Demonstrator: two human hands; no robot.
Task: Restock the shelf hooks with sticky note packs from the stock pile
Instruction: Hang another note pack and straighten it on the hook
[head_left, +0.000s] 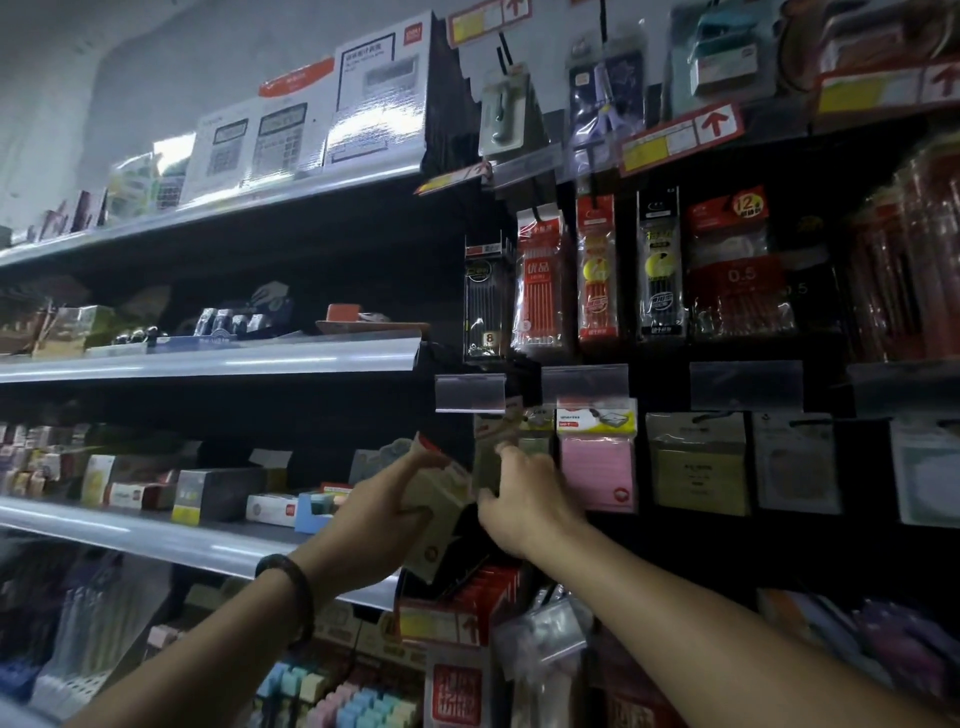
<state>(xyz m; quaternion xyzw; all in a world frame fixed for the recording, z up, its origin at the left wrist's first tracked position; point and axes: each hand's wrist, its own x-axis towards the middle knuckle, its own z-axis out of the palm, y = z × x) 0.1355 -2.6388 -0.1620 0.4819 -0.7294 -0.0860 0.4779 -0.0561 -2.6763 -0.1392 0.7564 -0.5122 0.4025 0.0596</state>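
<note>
Packs (440, 496) in left hand (382, 512), right hand (527, 499)

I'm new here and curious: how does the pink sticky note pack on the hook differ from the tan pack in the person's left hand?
The pink sticky note pack hangs upright; the tan sticky note pack is tilted, gripped by the left hand. One is pink, the other tan. Both are flat packs.

red pen pack (740, 291) reads "0.5" (and "12" above).
</note>
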